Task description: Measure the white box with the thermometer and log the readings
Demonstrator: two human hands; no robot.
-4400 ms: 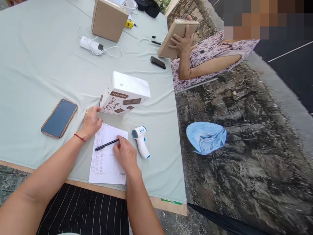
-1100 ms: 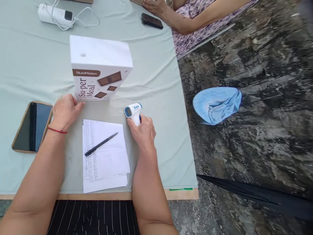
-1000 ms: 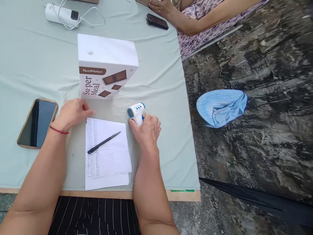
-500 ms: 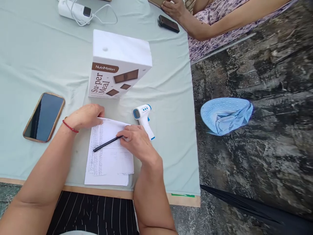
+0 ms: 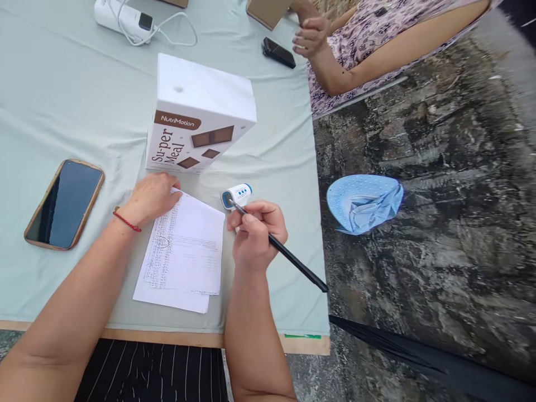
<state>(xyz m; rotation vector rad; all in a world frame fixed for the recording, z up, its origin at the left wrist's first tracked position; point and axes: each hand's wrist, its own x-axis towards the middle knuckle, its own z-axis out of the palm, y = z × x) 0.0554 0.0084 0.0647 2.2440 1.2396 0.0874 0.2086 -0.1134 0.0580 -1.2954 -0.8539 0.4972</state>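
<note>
A pen point(image 5: 299, 269) is gripped in my right hand point(image 5: 259, 231), whose fingers are closed around it to the right of the papers. One pen end overlaps the display of a white and blue infrared thermometer point(image 5: 239, 194); the thermometer's handle is hidden behind my hand. My left hand point(image 5: 154, 192), with a red cord on the wrist, has its fingers curled and closed on the top left corner of a small stack of printed papers point(image 5: 196, 240). The sheets lie slightly askew on the cloth. Just beyond stands a white "NutriMotion Su-per Meal" box point(image 5: 205, 84).
A phone point(image 5: 65, 204) lies left on the green-covered table point(image 5: 75, 95). At the back are a white device with a cable point(image 5: 125, 19), a black device point(image 5: 279, 53) and a brown box point(image 5: 268, 11) near another person's hand point(image 5: 312, 38). A blue cap point(image 5: 364, 202) lies beyond the table's right edge.
My right hand has lifted the pen off the papers, moved right and turned it. My left hand stays at the corner while the papers tilt slightly. The other person's hand has risen off the brown box.
</note>
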